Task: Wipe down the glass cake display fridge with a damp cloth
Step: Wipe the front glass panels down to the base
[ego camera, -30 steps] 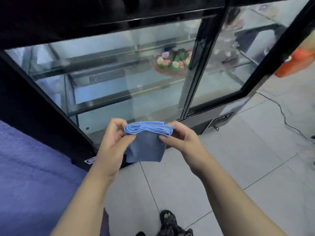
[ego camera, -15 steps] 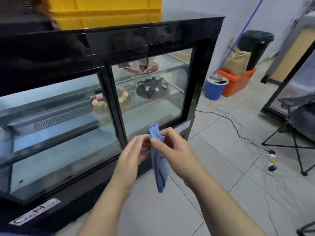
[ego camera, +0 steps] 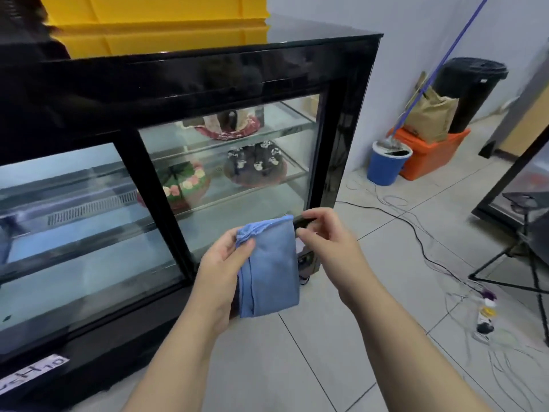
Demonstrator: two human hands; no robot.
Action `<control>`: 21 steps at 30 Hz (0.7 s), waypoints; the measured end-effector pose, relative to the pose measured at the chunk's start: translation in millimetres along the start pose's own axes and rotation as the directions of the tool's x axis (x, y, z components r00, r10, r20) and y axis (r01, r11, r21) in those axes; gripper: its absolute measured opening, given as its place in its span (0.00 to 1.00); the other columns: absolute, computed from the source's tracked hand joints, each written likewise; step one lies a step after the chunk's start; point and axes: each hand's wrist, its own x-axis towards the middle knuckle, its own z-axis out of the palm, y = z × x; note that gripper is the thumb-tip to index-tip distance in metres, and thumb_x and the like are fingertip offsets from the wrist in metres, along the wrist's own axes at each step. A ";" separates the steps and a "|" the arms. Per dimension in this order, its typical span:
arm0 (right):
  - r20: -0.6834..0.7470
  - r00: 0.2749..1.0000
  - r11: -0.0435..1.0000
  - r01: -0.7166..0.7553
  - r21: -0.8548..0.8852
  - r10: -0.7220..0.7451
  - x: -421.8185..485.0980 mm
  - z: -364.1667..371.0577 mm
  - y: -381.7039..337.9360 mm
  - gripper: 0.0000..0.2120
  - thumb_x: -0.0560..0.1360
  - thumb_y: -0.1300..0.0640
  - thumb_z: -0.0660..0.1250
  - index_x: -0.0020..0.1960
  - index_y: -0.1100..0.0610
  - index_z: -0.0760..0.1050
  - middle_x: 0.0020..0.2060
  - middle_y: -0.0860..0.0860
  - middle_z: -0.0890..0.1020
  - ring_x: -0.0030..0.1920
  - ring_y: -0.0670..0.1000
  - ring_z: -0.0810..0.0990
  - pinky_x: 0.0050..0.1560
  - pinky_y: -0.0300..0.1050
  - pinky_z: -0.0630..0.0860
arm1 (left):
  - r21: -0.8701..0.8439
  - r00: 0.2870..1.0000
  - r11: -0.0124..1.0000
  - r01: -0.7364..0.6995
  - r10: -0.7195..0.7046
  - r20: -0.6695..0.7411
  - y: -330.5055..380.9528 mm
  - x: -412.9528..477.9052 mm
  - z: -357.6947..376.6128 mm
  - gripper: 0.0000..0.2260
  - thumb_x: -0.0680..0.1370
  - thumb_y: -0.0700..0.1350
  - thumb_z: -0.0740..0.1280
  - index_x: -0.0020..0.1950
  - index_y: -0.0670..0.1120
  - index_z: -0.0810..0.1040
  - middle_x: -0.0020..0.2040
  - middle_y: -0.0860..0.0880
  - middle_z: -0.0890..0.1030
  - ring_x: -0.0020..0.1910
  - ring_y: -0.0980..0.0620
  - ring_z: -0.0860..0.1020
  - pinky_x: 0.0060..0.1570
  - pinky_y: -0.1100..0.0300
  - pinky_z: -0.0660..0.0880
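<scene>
The cake display fridge (ego camera: 208, 72) has a black frame and glass doors (ego camera: 89, 263), and stands on the floor to my left and front. Cakes (ego camera: 255, 168) sit on its glass shelves behind the right pane. A blue cloth (ego camera: 270, 272) hangs in front of the fridge's lower right corner, apart from the glass. My left hand (ego camera: 221, 263) pinches its bunched upper left corner between thumb and fingers. My right hand (ego camera: 326, 239) holds the cloth's upper right corner with curled fingertips, so the cloth is stretched between both hands.
Yellow crates (ego camera: 154, 22) are stacked on the fridge top. To the right stand a blue bucket (ego camera: 386, 166) with a mop, an orange crate (ego camera: 430, 153), a paper bag and a black bin (ego camera: 472, 90). Cables (ego camera: 416, 230) and a power strip (ego camera: 485, 319) lie on the tiles. A tripod leg (ego camera: 511, 281) is at the right.
The cloth hung in a narrow bunch between my hands half a second ago; now my hands have moved apart and it is spread flat. My view has lifted and turned toward the fridge's right end.
</scene>
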 end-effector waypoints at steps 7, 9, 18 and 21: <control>0.273 0.958 0.986 0.122 -0.116 -0.087 89.4 32.4 2.8 0.06 0.71 0.52 0.70 0.44 0.54 0.78 0.45 0.49 0.80 0.46 0.47 0.78 0.50 0.45 0.73 | 0.050 0.979 0.995 -0.089 0.096 -0.182 1.6 64.2 -34.9 0.07 0.78 0.39 0.62 0.54 0.46 0.77 0.48 0.48 0.84 0.48 0.51 0.82 0.42 0.62 0.78; 0.264 0.948 0.949 0.235 -0.208 -0.177 122.1 45.7 4.7 0.05 0.71 0.52 0.72 0.42 0.53 0.77 0.41 0.42 0.75 0.43 0.40 0.74 0.45 0.35 0.68 | 0.146 0.949 0.979 -0.140 0.175 -0.262 -3.2 92.2 -49.9 0.06 0.77 0.40 0.65 0.51 0.49 0.77 0.47 0.50 0.83 0.48 0.52 0.81 0.42 0.63 0.77; 0.311 0.917 0.945 0.300 -0.128 -0.249 233.1 89.8 23.6 0.04 0.73 0.58 0.70 0.41 0.51 0.78 0.25 0.48 0.70 0.29 0.45 0.68 0.31 0.39 0.63 | 0.522 0.765 0.831 -0.196 0.462 -0.449 -21.6 189.9 -83.8 0.09 0.74 0.40 0.70 0.44 0.56 0.79 0.41 0.57 0.81 0.38 0.59 0.76 0.41 0.67 0.71; 0.312 0.916 0.968 0.232 0.097 -0.251 247.8 100.8 27.7 0.07 0.74 0.63 0.68 0.40 0.52 0.76 0.23 0.51 0.75 0.25 0.46 0.69 0.30 0.39 0.65 | 0.565 0.684 0.788 -0.242 0.552 -0.477 -25.4 206.7 -81.0 0.11 0.73 0.41 0.71 0.44 0.58 0.78 0.42 0.62 0.80 0.36 0.62 0.75 0.39 0.71 0.70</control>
